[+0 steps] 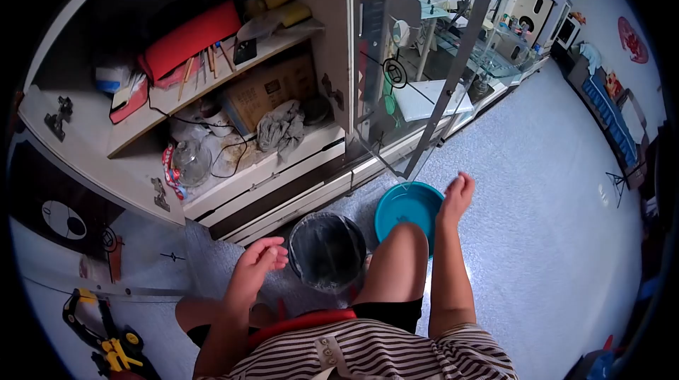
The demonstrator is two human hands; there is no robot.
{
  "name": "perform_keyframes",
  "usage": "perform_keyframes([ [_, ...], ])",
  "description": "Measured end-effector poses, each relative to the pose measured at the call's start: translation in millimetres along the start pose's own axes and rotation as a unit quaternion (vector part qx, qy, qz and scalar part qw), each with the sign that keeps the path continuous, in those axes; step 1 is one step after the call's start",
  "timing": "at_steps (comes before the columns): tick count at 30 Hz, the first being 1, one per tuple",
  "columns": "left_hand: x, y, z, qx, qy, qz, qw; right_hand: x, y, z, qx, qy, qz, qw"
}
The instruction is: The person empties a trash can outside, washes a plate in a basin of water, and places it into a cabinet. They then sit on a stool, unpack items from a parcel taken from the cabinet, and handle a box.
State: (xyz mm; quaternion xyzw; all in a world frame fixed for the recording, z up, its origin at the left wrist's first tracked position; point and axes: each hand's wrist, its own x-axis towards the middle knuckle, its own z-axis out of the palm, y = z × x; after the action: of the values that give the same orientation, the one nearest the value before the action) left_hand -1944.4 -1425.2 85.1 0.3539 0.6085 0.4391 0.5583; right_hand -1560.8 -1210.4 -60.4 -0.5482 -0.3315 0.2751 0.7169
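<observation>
My left hand is held just left of a black-lined bin, with its fingers partly curled, apart, and nothing in them. Beside the right rim of a teal basin, my right hand is raised with nothing visible in it; its fingers are loosely apart. The bin and basin stand on the floor between me and an open cabinet. On the cabinet's upper shelf lie a red case and several pencils. Below are a cardboard box, a crumpled grey bag and a clear jar.
An open cabinet door swings out at the left, and a framed glass door stands open ahead. A yellow toy excavator is on the floor at lower left. A sofa stands at the far right.
</observation>
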Motion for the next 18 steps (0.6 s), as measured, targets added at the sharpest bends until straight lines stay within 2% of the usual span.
perform_keyframes([
  [2,3.9,-4.5,-3.5,-0.013,0.0,0.012,1.0,-29.6,-42.2,-8.0,-0.02,0.003,-0.032,0.999],
  [4,3.6,-3.4,-7.0,-0.019,-0.008,0.044,0.999,-66.5,-91.8,0.4,-0.021,-0.056,-0.133,0.989],
  [5,4.4,-4.6,-8.1,-0.026,0.0,0.047,0.999,-86.2,-104.6,-1.4,-0.019,-0.066,-0.136,0.988],
  [7,1.8,-11.9,-13.5,-0.011,-0.031,0.089,0.995,-115.4,-123.0,22.7,0.017,-0.218,-0.267,0.938],
  [9,-5.9,-11.3,-14.9,-0.016,-0.035,0.1,0.994,-138.0,-157.8,57.0,-0.085,-0.347,-0.337,0.871],
  [12,-19.7,-7.2,-22.9,-0.014,-0.031,0.152,0.988,-159.8,-215.1,136.5,-0.084,-0.453,-0.386,0.799],
  [13,-24.3,-6.9,-25.8,-0.012,-0.022,0.156,0.987,-163.3,-229.3,163.8,-0.057,-0.46,-0.388,0.796],
  [16,-36.9,-9.4,-41.8,-0.014,-0.008,0.181,0.983,-157.5,-274.8,256.2,-0.037,-0.419,-0.495,0.76],
  [17,-41.1,-12.3,-45.9,-0.021,-0.002,0.175,0.984,-155.7,-283.1,288.9,-0.035,-0.415,-0.475,0.775],
  [18,-44.5,-16.4,-50.9,-0.028,0.001,0.176,0.984,-149.5,-292.7,324.9,-0.02,-0.405,-0.501,0.764],
])
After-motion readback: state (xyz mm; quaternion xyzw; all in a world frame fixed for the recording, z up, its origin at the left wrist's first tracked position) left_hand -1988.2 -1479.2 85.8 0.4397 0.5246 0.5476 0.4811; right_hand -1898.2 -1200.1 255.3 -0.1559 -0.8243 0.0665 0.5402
